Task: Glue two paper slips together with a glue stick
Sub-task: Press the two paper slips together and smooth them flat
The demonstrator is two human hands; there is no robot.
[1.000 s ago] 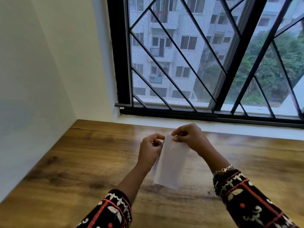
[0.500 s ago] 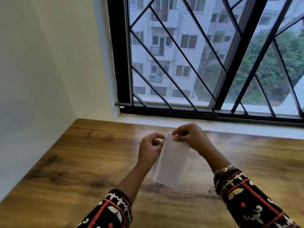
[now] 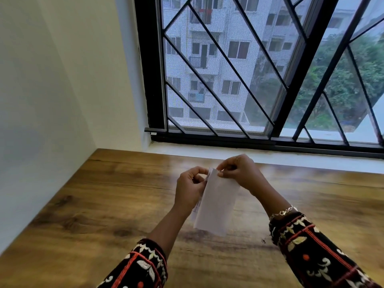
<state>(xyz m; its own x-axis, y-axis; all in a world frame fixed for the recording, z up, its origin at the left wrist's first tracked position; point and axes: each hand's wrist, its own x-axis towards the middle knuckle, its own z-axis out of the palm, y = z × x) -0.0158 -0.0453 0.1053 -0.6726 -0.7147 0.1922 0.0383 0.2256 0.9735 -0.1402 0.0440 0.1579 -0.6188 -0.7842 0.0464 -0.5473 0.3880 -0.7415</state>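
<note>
A white paper slip (image 3: 217,204) hangs above the wooden table (image 3: 104,204), held at its top edge. My right hand (image 3: 241,173) pinches the top right corner. My left hand (image 3: 190,188) pinches the top left edge, where a second slip with faint print (image 3: 199,204) shows just behind the front one. The two slips lie face to face and hang down at a slight tilt. No glue stick is in view.
A white wall (image 3: 52,100) closes the table's left side. A white sill and a black-barred window (image 3: 249,80) run along the far edge. Patterned dark sleeves cover both forearms near the bottom of the view.
Both hands and the slips have stayed almost in place, with only a slight upward drift of the slips' lower edge.
</note>
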